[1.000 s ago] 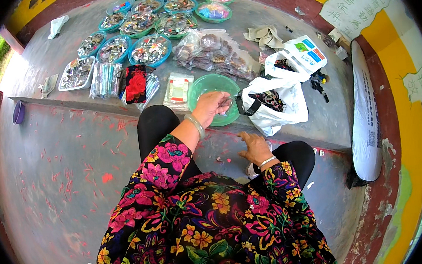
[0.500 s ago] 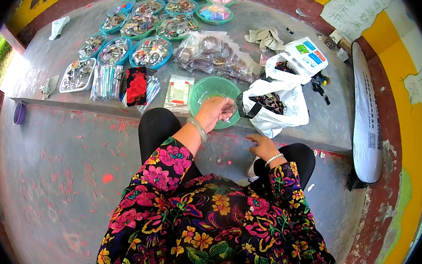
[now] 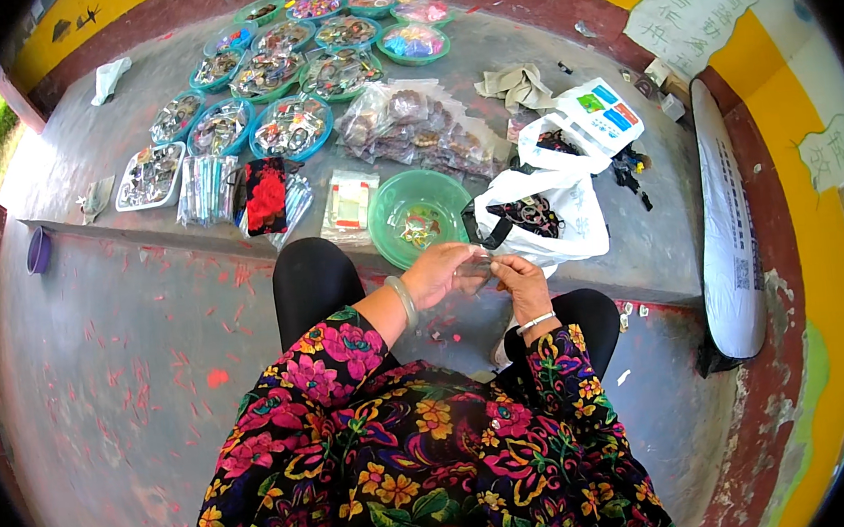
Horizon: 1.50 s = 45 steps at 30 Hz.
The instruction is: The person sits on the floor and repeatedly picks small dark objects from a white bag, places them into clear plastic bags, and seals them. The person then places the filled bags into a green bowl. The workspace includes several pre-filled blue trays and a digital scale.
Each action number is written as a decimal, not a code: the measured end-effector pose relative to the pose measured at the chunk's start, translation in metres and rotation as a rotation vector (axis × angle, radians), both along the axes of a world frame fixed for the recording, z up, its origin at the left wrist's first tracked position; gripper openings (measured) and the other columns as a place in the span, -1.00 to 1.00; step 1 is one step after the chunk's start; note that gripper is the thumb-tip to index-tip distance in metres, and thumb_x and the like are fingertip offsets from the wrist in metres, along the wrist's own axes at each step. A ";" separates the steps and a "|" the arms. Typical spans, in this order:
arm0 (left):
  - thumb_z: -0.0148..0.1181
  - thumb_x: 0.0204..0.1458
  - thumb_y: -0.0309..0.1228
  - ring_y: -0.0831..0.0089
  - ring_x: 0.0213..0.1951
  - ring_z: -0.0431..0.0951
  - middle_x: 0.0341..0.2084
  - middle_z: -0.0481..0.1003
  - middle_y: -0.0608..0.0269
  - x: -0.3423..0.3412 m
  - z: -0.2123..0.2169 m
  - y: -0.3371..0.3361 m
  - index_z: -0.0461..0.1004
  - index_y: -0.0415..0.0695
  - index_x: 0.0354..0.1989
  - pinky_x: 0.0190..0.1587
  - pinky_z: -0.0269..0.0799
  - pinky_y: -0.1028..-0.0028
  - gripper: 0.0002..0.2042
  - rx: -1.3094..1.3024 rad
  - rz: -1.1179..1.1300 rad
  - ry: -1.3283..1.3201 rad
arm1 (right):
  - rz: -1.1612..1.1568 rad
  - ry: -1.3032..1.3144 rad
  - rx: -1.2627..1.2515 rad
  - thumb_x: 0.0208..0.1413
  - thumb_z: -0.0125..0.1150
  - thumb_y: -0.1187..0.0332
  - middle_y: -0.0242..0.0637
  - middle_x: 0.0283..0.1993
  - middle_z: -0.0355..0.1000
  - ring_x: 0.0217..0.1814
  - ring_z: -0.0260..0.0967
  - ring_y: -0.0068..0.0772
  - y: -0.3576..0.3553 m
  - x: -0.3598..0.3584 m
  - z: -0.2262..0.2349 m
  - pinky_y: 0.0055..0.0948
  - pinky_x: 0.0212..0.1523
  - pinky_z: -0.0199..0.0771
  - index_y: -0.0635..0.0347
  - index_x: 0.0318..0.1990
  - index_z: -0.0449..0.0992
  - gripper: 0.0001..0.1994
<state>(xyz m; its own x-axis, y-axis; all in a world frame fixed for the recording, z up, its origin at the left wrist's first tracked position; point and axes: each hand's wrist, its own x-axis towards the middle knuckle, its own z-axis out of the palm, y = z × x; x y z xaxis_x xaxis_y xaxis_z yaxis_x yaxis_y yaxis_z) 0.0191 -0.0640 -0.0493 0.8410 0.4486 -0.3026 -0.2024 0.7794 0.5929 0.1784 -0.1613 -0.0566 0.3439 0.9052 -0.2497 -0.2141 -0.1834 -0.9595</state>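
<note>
My left hand [image 3: 437,275] and my right hand [image 3: 522,287] meet in front of my knees, just below the green plastic basin [image 3: 428,189]. Pinched between the fingers of both is a small clear plastic bag [image 3: 475,270]; whether anything is inside it I cannot make out. A few small colourful pieces [image 3: 419,229] lie in the bottom of the basin. Right of the basin, a white plastic carrier bag [image 3: 579,225] stands open, with dark cords and small metallic bits [image 3: 532,216] showing in its mouth. A stack of flat clear packets [image 3: 348,206] lies left of the basin.
Several round basins [image 3: 292,126] of packed small goods fill the back left of the raised ledge. A heap of clear bags [image 3: 420,123], bundled pens [image 3: 205,190] and a red-and-black pouch [image 3: 266,197] lie nearer. A long silver-grey package [image 3: 731,236] leans at the right wall.
My left hand has drawn back from over the basin toward me. My right hand has come up to meet it, and both now grip the small clear bag.
</note>
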 end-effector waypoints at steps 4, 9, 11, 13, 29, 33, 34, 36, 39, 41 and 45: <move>0.03 0.05 -0.40 0.36 -0.26 0.50 -0.21 0.42 0.09 -0.001 0.004 -0.001 0.34 -0.29 -0.17 -0.27 0.46 0.43 -0.76 0.009 -0.051 -0.011 | -0.038 -0.017 0.016 -0.05 0.19 0.43 -0.48 -0.50 0.42 -0.52 0.21 -0.71 0.001 -0.001 -0.001 -0.69 -0.51 0.19 0.24 -0.40 0.53 -0.91; 0.06 0.03 -0.42 0.39 -0.20 0.48 -0.19 0.41 0.11 0.000 0.012 -0.003 0.34 -0.30 -0.12 -0.20 0.47 0.47 -0.73 0.045 -0.074 -0.015 | -0.069 -0.074 0.018 -0.06 0.18 0.45 -0.49 -0.49 0.42 -0.52 0.22 -0.72 0.001 -0.003 0.005 -0.70 -0.52 0.19 0.24 -0.41 0.53 -0.93; 0.05 0.04 -0.43 0.40 -0.22 0.48 -0.22 0.42 0.12 0.001 0.009 -0.003 0.35 -0.31 -0.14 -0.23 0.47 0.49 -0.75 0.110 -0.077 0.019 | -0.067 -0.096 0.007 -0.05 0.17 0.46 -0.47 -0.51 0.40 -0.52 0.22 -0.70 0.000 -0.004 0.008 -0.69 -0.51 0.20 0.25 -0.41 0.52 -0.94; 0.04 0.05 -0.44 0.42 -0.26 0.49 -0.27 0.44 0.13 0.002 0.001 -0.004 0.37 -0.32 -0.17 -0.26 0.48 0.50 -0.77 0.160 -0.063 0.052 | -0.055 -0.114 0.010 -0.04 0.16 0.47 -0.46 -0.51 0.40 -0.52 0.22 -0.69 0.000 -0.005 0.009 -0.68 -0.51 0.22 0.26 -0.41 0.51 -0.93; -0.03 0.07 -0.47 0.34 -0.35 0.52 -0.38 0.46 0.08 -0.001 -0.007 0.001 0.35 -0.36 -0.20 -0.34 0.50 0.40 -0.80 0.043 -0.114 0.045 | 0.018 -0.102 0.076 -0.07 0.11 0.58 -0.46 -0.41 0.41 -0.42 0.26 -0.67 -0.004 -0.006 0.015 -0.69 -0.40 0.26 0.28 -0.30 0.54 -0.85; -0.04 0.07 -0.48 0.32 -0.30 0.51 -0.35 0.46 0.07 -0.003 -0.002 0.003 0.35 -0.34 -0.21 -0.28 0.50 0.37 -0.81 -0.023 -0.134 0.036 | 0.098 -0.274 0.219 -0.07 0.06 0.62 -0.43 -0.40 0.38 -0.40 0.27 -0.64 -0.005 -0.003 0.016 -0.68 -0.39 0.26 0.27 -0.32 0.54 -0.83; -0.04 0.07 -0.47 0.32 -0.29 0.51 -0.35 0.46 0.07 -0.003 -0.003 0.004 0.35 -0.34 -0.20 -0.27 0.50 0.37 -0.81 -0.022 -0.126 0.051 | 0.096 -0.302 0.218 -0.07 0.05 0.62 -0.42 -0.41 0.38 -0.41 0.27 -0.64 -0.005 -0.004 0.016 -0.68 -0.39 0.26 0.27 -0.32 0.54 -0.83; -0.04 0.07 -0.46 0.31 -0.27 0.51 -0.34 0.47 0.05 -0.003 -0.004 0.005 0.35 -0.34 -0.20 -0.24 0.49 0.36 -0.80 -0.020 -0.111 0.081 | 0.092 -0.358 0.215 -0.07 0.02 0.64 -0.41 -0.42 0.37 -0.41 0.27 -0.63 -0.004 -0.005 0.015 -0.67 -0.40 0.26 0.27 -0.33 0.54 -0.81; -0.03 0.07 -0.44 0.31 -0.27 0.50 -0.32 0.46 0.05 -0.004 -0.003 0.008 0.35 -0.33 -0.21 -0.24 0.49 0.41 -0.80 -0.123 -0.140 0.001 | 0.092 -0.353 0.224 -0.08 0.02 0.65 -0.41 -0.42 0.37 -0.42 0.26 -0.63 -0.005 -0.004 0.010 -0.67 -0.41 0.25 0.26 -0.34 0.54 -0.80; -0.01 0.06 -0.42 0.32 -0.29 0.51 -0.34 0.46 0.06 -0.006 0.002 0.008 0.36 -0.33 -0.23 -0.26 0.49 0.44 -0.79 -0.133 -0.164 -0.062 | 0.090 -0.383 0.234 -0.08 0.02 0.65 -0.41 -0.42 0.37 -0.42 0.26 -0.63 -0.005 -0.002 0.007 -0.67 -0.42 0.25 0.26 -0.33 0.54 -0.80; 0.02 0.06 -0.41 0.33 -0.33 0.51 -0.38 0.46 0.06 -0.004 0.003 0.004 0.36 -0.33 -0.25 -0.30 0.49 0.48 -0.79 0.023 -0.167 -0.022 | 0.090 -0.456 0.253 -0.08 0.01 0.64 -0.41 -0.42 0.37 -0.43 0.26 -0.63 -0.004 -0.004 0.009 -0.67 -0.42 0.25 0.25 -0.33 0.54 -0.80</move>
<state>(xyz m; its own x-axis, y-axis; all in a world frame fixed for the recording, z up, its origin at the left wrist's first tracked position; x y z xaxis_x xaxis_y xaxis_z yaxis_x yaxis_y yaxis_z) 0.0148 -0.0597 -0.0463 0.9107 0.3089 -0.2744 -0.0847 0.7896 0.6078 0.1747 -0.1657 -0.0476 0.2843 0.9489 0.1373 0.2417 0.0676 -0.9680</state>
